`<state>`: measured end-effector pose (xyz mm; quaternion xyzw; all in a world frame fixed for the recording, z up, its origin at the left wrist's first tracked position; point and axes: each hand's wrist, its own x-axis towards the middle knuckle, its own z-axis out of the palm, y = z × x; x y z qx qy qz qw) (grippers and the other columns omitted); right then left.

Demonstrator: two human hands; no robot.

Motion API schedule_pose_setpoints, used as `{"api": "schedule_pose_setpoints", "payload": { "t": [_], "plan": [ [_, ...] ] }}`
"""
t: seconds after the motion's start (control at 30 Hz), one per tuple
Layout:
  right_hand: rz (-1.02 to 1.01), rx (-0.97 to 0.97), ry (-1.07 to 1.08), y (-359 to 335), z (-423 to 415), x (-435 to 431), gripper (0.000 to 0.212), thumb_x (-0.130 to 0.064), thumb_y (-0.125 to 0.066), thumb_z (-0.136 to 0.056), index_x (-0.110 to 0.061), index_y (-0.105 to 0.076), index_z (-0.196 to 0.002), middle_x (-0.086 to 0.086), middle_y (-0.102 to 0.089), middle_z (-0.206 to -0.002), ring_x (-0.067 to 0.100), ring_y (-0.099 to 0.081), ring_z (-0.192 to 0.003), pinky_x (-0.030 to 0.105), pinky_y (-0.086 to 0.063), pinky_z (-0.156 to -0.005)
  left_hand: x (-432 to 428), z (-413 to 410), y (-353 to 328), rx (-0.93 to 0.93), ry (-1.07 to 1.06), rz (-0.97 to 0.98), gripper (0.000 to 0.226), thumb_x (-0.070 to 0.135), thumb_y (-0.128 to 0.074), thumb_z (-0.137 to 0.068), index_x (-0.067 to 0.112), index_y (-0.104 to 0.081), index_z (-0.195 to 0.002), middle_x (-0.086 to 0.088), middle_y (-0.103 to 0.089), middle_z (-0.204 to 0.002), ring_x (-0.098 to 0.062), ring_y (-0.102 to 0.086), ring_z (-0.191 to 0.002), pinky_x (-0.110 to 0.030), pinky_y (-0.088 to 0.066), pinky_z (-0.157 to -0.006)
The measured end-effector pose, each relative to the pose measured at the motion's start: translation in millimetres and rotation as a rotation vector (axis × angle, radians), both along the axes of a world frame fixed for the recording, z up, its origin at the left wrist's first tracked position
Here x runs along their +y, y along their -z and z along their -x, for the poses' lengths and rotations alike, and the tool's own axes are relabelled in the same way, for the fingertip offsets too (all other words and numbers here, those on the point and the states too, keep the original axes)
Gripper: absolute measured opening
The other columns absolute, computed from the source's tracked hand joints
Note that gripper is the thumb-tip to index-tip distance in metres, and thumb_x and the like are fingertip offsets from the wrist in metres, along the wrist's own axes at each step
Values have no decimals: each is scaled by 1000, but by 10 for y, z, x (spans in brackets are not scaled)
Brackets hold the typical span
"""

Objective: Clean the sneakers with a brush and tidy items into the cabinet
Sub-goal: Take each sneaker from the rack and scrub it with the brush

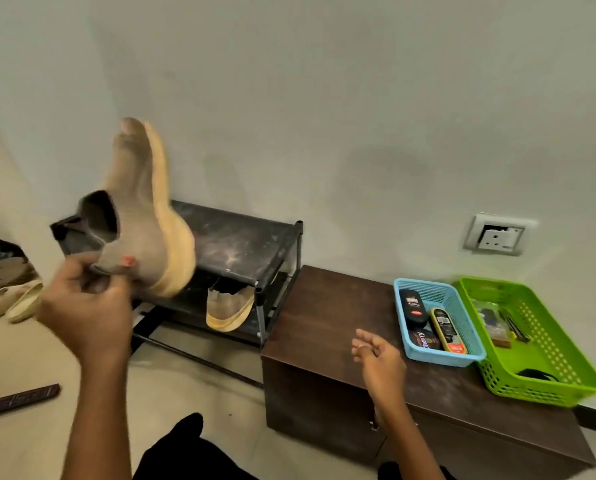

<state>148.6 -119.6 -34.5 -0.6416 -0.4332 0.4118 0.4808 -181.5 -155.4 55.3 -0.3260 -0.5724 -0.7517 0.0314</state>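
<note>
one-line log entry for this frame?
left hand: holds sneaker by heel, toe up | right hand: empty, over cabinet | brush: not in hand

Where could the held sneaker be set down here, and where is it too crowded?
Bare room: the cabinet top between the shoe rack and blue basket; also the rack's dusty top shelf. Crowded: both baskets, blue and green.

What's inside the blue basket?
The blue basket holds two shoe-polish bottles and a round tin. Anything under them is hidden.
</note>
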Motion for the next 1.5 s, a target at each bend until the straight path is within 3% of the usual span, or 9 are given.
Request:
{"api": "schedule_pose_setpoints", "payload": {
  "t": [0.13, 0.33, 0.5, 0.67, 0.87, 1.03, 1.1, 1.37, 1.5],
  "plan": [
    [-4, 69, 111, 34, -260, 120, 23, -1, -55, -89, -10, -68, -105, 5, -70, -92, 15, -65, -79, 33, -54, -82, 50, -1024, -324, -92, 411, 17, 17, 11, -69, -83, 24, -59, -80, 7, -68, -80, -7, -69, -70, -22, -58, -62],
    [28, 151, 293, 167, -690, 245, 23, 1, -57, -85, -14, -69, -98, -1, -68, -76, 11, -62, -69, 37, -53, -84, 399, -1845, 82, -212, 747, 260, 10, 3, -65, -83, 12, -62, -83, -1, -70, -83, -9, -69, -77, -21, -57, -59],
    [25, 92, 366, 261, -892, 349, 18, -7, -63, -83, -23, -70, -89, 4, -71, -88, 22, -67, -84, 42, -53, -87, 607, -2116, 506, -207, 857, 447, 6, 4, -67, -83, 4, -62, -88, -9, -71, -87, -16, -70, -81, -26, -58, -60],
    [28, -26, 400, 342, -1069, 430, 17, -5, -63, -82, -18, -70, -90, 5, -71, -84, 26, -67, -86, 46, -51, -88, 713, -2158, 769, -203, 868, 543, 8, 5, -68, -83, 4, -60, -85, -7, -69, -92, -17, -70, -82, -27, -58, -58],
    [-5, -203, 397, 379, -1235, 536, 20, -5, -60, -86, -6, -70, -103, 12, -71, -92, 22, -62, -85, 19, -36, -72, 860, -2172, 1012, -133, 990, 693, 13, 6, -68, -82, 6, -55, -82, -10, -64, -101, -22, -66, -94, -39, -60, -69],
    [-42, -280, 361, 405, -1206, 584, 20, -6, -60, -87, -6, -69, -105, 11, -70, -90, 22, -64, -85, 22, -41, -78, 926, -2068, 1127, 299, 858, 825, 18, 24, -77, -77, 22, -59, -75, 7, -62, -77, -11, -60, -78, -21, -51, -62],
    [-58, -290, 357, 391, -1170, 612, 20, -4, -59, -87, -6, -69, -104, 11, -70, -90, 21, -63, -84, 23, -42, -79, 947, -1988, 1112, 418, 731, 836, 19, 29, -79, -73, 30, -60, -74, 12, -60, -74, -15, -57, -78, -27, -48, -62],
    [-105, -331, 292, 348, -876, 701, 20, -3, -58, -87, -6, -67, -105, 10, -69, -90, 18, -62, -81, 23, -43, -75, 917, -1844, 1063, 373, 596, 790, 22, 12, -81, -70, 20, -61, -67, -4, -57, -123, -10, -56, -101, -21, -44, -82],
    [-130, -395, 298, 350, -833, 764, 21, -2, -55, -87, -5, -67, -104, 13, -69, -93, 26, -65, -87, 31, -48, -80, 875, -1763, 1143, 382, 730, 863, 26, 14, -83, -67, 20, -59, -63, 4, -64, -83, -10, -62, -83, -23, -52, -69]
  ]
}}
